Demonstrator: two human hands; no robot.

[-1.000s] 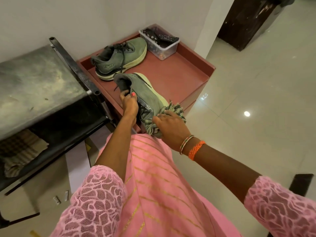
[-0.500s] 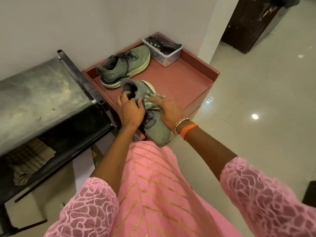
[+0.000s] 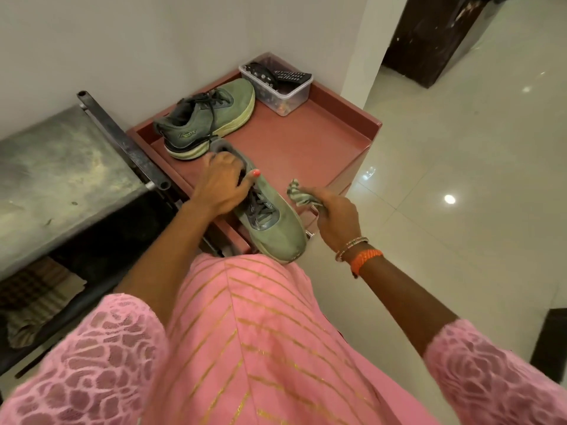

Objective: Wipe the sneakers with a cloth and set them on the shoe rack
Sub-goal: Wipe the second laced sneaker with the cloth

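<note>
My left hand (image 3: pixel 219 187) grips a grey-green sneaker (image 3: pixel 273 222) at its heel opening, the toe pointing toward me over the front edge of the red shoe rack (image 3: pixel 310 139). My right hand (image 3: pixel 336 216) holds a striped cloth (image 3: pixel 302 196) just to the right of that sneaker, apart from it. The second sneaker (image 3: pixel 208 118) of the pair stands on the rack top at the back left, on its pale sole.
A clear plastic box (image 3: pixel 285 93) with remote controls sits at the rack's back right corner. A dark metal bench (image 3: pixel 61 167) stands to the left, with folded fabric (image 3: pixel 36 299) beneath. Glossy tiled floor (image 3: pixel 460 179) stretches to the right; a dark door (image 3: pixel 435 41) stands beyond.
My right hand has lifted the cloth off the sneaker and moved right. The held sneaker has turned so its upper faces up, still gripped by my left hand.
</note>
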